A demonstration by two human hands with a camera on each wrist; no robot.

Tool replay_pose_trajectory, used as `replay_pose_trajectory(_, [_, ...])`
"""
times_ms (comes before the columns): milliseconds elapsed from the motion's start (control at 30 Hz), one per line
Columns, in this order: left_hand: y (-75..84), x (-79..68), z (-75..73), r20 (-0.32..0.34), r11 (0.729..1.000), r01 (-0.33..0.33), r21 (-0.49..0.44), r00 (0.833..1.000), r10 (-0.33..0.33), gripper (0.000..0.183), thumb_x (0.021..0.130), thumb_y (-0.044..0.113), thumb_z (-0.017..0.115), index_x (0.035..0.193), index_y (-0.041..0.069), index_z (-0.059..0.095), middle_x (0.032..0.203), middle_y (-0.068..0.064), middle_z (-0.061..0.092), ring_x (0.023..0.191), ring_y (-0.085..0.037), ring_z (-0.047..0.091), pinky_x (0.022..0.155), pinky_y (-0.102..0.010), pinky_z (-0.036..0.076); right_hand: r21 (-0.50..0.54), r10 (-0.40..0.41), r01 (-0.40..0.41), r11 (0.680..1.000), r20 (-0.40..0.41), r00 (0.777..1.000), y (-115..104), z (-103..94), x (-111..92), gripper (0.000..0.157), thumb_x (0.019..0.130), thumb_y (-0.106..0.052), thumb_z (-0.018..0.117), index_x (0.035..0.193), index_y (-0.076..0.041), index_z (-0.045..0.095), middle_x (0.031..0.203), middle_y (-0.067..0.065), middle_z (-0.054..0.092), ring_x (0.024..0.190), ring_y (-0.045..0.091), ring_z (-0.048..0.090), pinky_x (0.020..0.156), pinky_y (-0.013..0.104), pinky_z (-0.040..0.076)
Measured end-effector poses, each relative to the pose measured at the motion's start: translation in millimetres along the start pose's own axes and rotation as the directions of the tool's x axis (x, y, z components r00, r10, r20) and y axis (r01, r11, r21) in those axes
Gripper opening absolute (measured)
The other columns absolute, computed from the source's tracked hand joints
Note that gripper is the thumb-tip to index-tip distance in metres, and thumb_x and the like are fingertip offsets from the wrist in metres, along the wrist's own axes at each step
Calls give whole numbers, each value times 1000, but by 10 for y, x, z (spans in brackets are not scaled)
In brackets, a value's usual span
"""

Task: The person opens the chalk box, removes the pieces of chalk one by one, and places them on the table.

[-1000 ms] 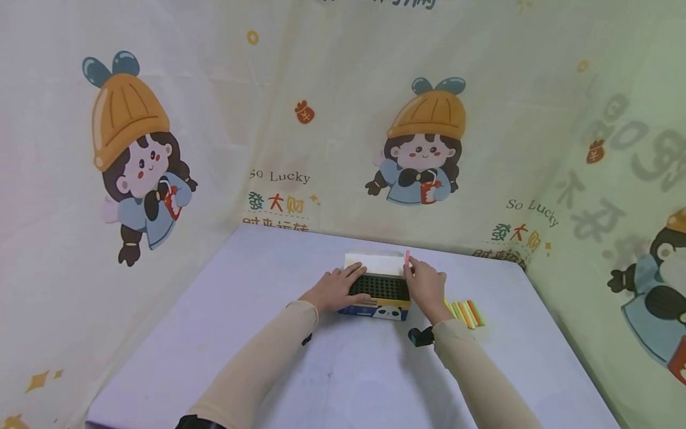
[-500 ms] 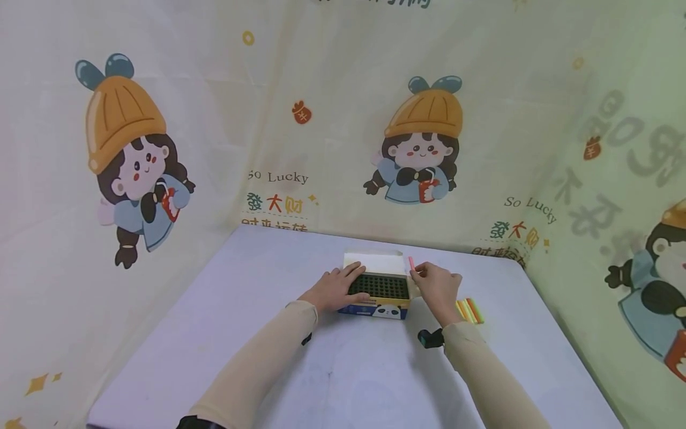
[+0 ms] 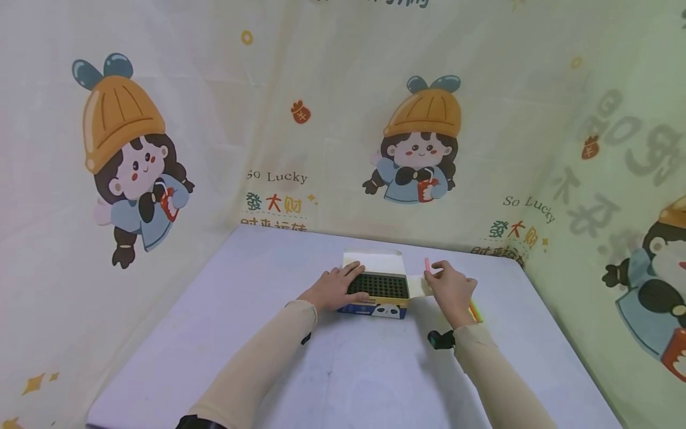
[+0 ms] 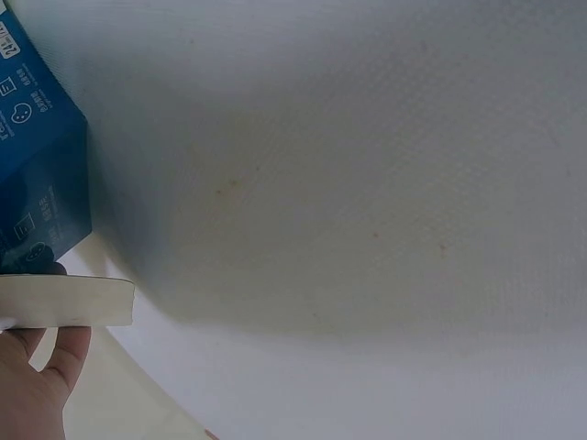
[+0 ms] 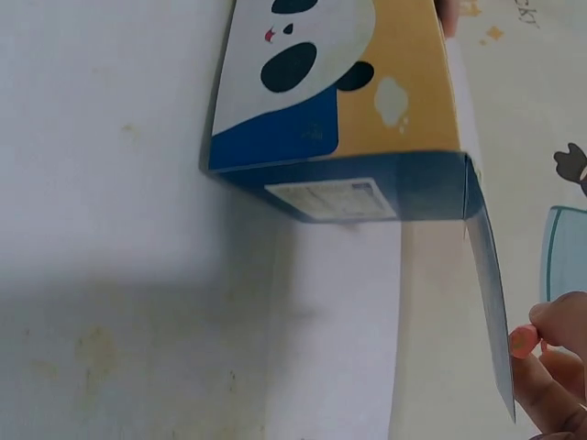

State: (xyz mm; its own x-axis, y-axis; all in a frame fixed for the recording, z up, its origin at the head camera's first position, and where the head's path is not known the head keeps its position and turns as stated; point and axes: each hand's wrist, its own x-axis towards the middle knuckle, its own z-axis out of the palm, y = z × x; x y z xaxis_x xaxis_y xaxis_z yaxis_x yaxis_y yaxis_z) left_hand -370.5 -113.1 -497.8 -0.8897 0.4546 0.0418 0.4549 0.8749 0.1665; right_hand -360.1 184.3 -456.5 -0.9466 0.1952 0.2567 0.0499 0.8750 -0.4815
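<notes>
A blue and yellow panda-print box (image 3: 372,310) stands on the table with its white lid (image 3: 375,263) raised at the back. Inside sits a black tray (image 3: 380,286) with rows of round holes. My left hand (image 3: 333,288) rests over the box's left end, thumb along the front rim and fingers spread toward the lid; a white end flap (image 4: 73,301) covers part of it in the left wrist view. My right hand (image 3: 450,292) pinches a pink chalk-like stick (image 3: 427,264) upright, beyond the right end flap (image 3: 418,286). The stick's end (image 5: 524,341) shows between thumb and finger.
Several coloured sticks (image 3: 476,312) lie on the table at the right, mostly hidden behind my right wrist. The white table (image 3: 268,268) meets a printed cloth backdrop (image 3: 332,196) at its far edge.
My right hand has moved right, away from the box, with the pink chalk-like stick in its fingers, uncovering the right flap. My left hand has stayed on the box.
</notes>
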Motion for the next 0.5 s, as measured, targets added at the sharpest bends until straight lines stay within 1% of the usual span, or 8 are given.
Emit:
replay_pose_trajectory(133, [3,-13,-7,4,1000,-2,-5,1000,2,88,98,79,37,168,30,17,174,4,18,143,-35,46,114,-59,38,24,9,-9,1000,2,1000,98,-41,-14,45,101,-33,66,135,-5,58,111,19,77,103,39,71,101,67,25])
replay_pose_trajectory(267, [-1,-17,-7,4,1000,-7,-9,1000,7,88,97,79,37,168,30,17,174,3,18,143,-35,45,114,-59,38,49,18,-17,999,-11,1000,202,-78,-40,49,102,-32,62,141,-4,52,110,20,77,102,40,71,99,66,24])
replay_pose_trajectory(400, [-9,-17,-7,0,1000,-12,-7,1000,12,88,98,79,37,168,30,17,174,3,17,143,-36,46,113,-60,38,44,28,-27,999,-22,999,288,-82,-66,52,101,-30,59,144,-2,49,105,19,78,99,42,71,98,66,24])
replay_pose_trajectory(500, [-16,-12,-2,-4,1000,-14,0,1000,14,88,98,79,36,168,30,17,174,4,18,143,-35,46,113,-59,39,37,31,-31,999,-6,999,349,-59,-85,54,101,-29,60,145,-1,47,103,18,78,99,43,71,98,67,24])
